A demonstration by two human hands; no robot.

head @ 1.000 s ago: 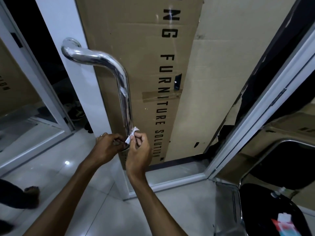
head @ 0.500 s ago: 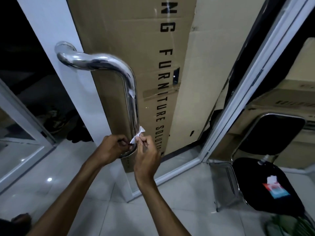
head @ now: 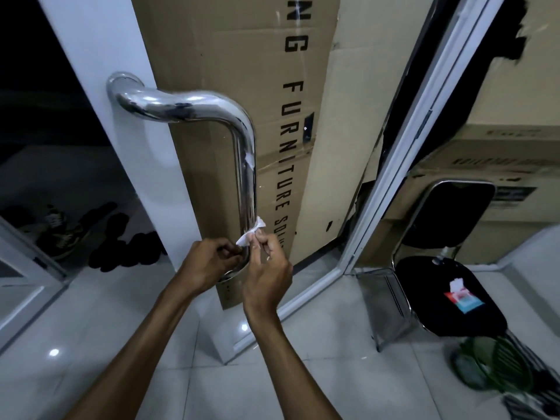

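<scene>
While the white strip (head: 251,233) is pinched by the fingertips of the right hand (head: 268,274), its upper end is seen touching the door handle (head: 247,165) low down. The long bar is set upright and runs upward from both hands. The left hand (head: 209,265) is curled at the bar's foot; what it grips cannot be told. The peeling pull is judged to fall to the right hand.

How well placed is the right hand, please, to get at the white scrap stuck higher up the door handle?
Probably yes: the right hand pinches a white strip low on the door handle, and the white scrap sits higher on the same bar with nothing between; only the strip occupies it.
</scene>
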